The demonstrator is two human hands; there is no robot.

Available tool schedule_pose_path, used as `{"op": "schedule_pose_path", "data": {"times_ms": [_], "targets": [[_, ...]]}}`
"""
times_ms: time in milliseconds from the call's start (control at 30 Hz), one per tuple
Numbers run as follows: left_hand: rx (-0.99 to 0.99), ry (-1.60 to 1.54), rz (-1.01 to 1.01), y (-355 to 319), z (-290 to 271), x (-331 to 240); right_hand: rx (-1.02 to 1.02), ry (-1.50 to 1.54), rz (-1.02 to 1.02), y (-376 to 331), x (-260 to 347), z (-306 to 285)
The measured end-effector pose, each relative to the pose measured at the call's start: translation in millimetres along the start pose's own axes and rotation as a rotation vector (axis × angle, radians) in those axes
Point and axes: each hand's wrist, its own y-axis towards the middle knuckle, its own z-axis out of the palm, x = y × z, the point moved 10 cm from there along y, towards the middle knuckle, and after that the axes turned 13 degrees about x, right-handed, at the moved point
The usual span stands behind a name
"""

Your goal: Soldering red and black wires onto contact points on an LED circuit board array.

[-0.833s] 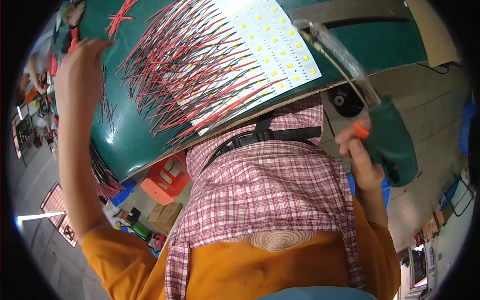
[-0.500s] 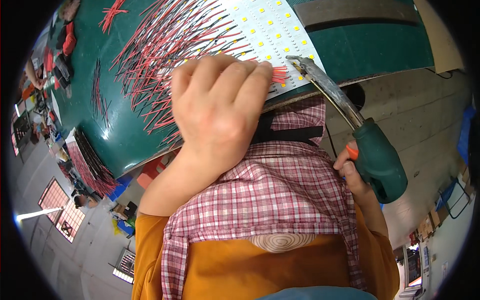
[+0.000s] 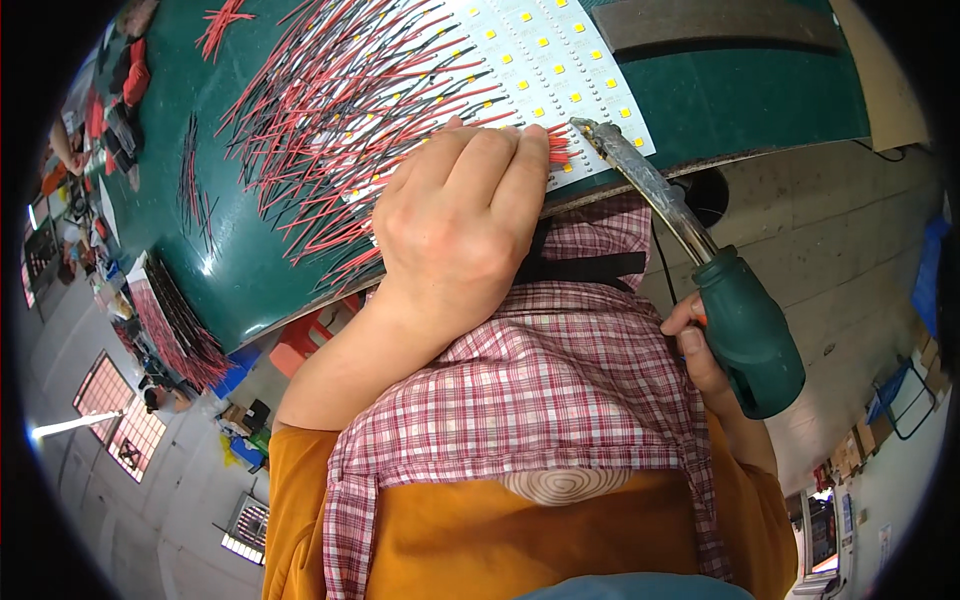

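Observation:
My left hand is closed, knuckles up, over the near edge of a white circuit board dotted with yellow LED squares. Red wires stick out past its fingertips on the right; the grip itself is hidden under the hand. At the right, my right hand is wrapped round the green handle of a soldering iron. The iron's darkened tip lies over the board, just right of the red wire ends. Many red and black wires fan leftward from the board's rows.
The board lies on a green table whose near edge runs in front of me. A dark grey bar is at the back right. Loose red wires, dark wires and a wired strip stack lie to the left.
My left hand has shifted slightly to the right, with the red wires. The soldering iron's handle has moved a little left and down, and its tip has dropped slightly.

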Motion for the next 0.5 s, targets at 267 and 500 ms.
{"op": "schedule_pose_path", "data": {"times_ms": [267,500], "targets": [[0.007,0.005,0.002,0.0,1.7,0.3,0.128,-0.237,0.087,0.9,-1.4,3.6],[0.029,-0.009,-0.010,2.9,-2.6,0.5,0.059,0.108,0.034,5.5,-1.3,5.0]]}}
